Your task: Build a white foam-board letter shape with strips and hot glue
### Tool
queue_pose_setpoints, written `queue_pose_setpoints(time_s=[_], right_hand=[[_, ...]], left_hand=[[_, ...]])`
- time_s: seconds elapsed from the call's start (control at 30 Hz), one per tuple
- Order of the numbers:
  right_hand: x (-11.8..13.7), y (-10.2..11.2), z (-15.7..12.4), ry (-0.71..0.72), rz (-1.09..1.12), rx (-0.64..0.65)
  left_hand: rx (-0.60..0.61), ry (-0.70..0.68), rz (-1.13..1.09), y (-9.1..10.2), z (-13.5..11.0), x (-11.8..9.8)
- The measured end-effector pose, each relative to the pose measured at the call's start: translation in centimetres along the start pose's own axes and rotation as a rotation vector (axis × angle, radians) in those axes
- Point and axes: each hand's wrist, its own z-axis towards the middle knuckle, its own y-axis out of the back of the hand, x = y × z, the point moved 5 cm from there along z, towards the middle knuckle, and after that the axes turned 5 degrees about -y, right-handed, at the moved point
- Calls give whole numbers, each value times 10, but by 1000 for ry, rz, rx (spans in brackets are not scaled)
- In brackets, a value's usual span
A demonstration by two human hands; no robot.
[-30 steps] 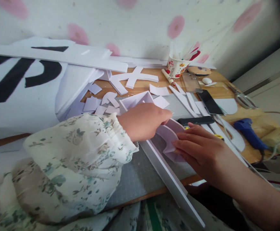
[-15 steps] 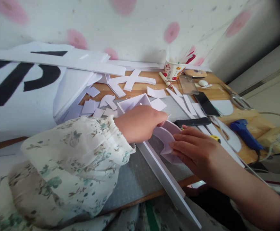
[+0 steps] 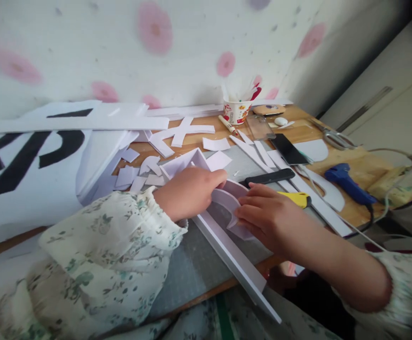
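Your left hand reaches in from the left, back up, wrist low, fingers curled closed on the upper end of the white curved strip. Your right hand slants in opposite, fingers together against the strip's lower part; thumb hidden, can't tell if it pinches. Strip stands over the grey mat, beside a long white wall.

Soft, muted light here; the white wall with round pink spots looks hazy and blurred, the pale flat-panelled cabinet darkens toward a black upper-right corner, edges stretched.
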Motion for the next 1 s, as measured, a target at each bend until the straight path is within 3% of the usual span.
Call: queue_pose_setpoints(time_s=[0.2,0.43,1.0], right_hand=[[2,4,2,40,-3,-30],[2,3,1,64,-97,-23],[1,-2,3,81,-151,-24]], left_hand=[[70,-48,128,3,5,-2],[214,-92,352,12,18,-23],[238,-67,302,6,20,-20]])
